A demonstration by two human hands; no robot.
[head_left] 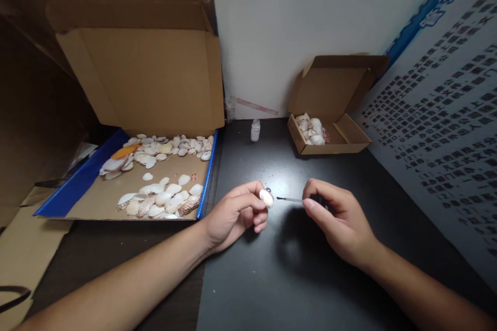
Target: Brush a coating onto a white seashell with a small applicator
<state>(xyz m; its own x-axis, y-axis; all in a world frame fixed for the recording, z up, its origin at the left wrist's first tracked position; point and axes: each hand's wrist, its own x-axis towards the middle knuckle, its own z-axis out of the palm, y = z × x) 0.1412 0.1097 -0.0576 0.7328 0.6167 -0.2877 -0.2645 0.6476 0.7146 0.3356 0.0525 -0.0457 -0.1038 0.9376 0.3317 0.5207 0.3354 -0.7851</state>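
Observation:
Between the thumb and fingers of my left hand (239,212) is a small white ribbed shell (266,198), with a small dark round thing at its top edge. My right hand (338,217) pinches a thin brush (290,199), its dark tip pointing left at the shell, a small gap apart. Both hands are above the dark table mat (248,282). Behind them stands a small clear glass bottle (255,131) with a pale label and whitish contents.
At the left, an open blue-edged cardboard box (93,201) holds many shells and an orange piece. A smaller open box (334,149) at the back right holds white shells. A white wall stands behind, and a printed sheet (438,129) slants along the right.

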